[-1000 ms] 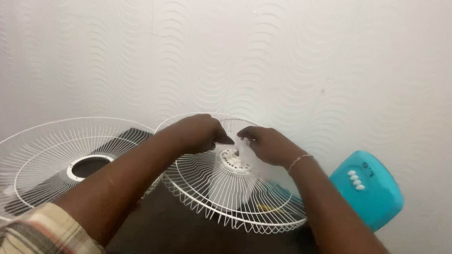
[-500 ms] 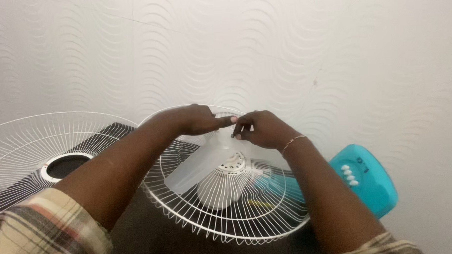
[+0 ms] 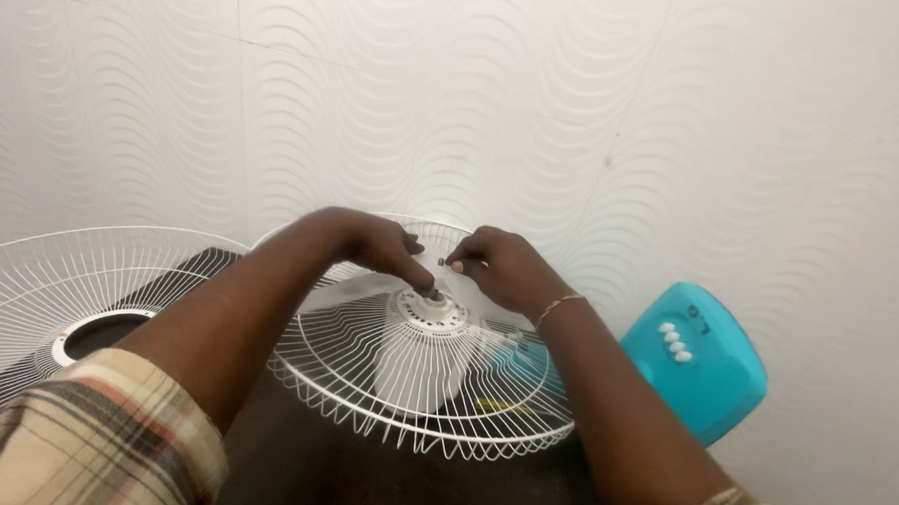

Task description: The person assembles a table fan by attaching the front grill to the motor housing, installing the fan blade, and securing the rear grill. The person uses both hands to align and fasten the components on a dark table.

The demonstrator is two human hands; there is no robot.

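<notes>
Head view: hands (image 3: 385,247) inside grille rim (image 3: 320,386)

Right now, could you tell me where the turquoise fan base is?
The turquoise fan base lies at lower right in the head view, beside the right forearm and right of the wire fan guard.

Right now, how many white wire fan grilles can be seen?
2. One wire grille lies in the middle on the fan motor, under both hands. The other wire grille lies at the left on the dark surface, partly cut off by the frame edge. More may be out of view.
</notes>
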